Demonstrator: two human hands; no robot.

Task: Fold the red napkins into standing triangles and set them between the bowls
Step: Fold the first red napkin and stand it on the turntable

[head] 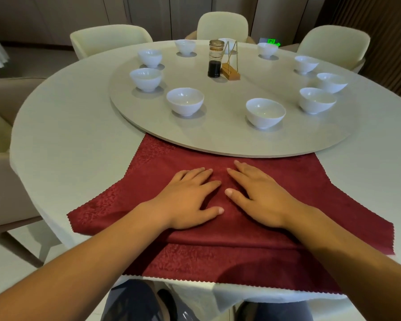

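Observation:
A red napkin (310,195) lies spread on the near edge of the round table, its far side tucked under the rim of the turntable (218,137). A second red layer (195,260) shows beneath it and hangs over the table's front edge. My left hand (188,200) and my right hand (257,195) rest flat on the middle of the napkin, fingers straight, side by side and almost touching. Several white bowls stand in a ring on the turntable; the two nearest are one bowl (185,101) on the left and another bowl (265,112) on the right.
A dark sauce jar (215,59) and a wooden-based card stand (230,66) sit at the turntable's centre. Cream chairs (222,25) ring the far side of the white-clothed table (74,140). Another chair stands at the left. My legs show below the table edge.

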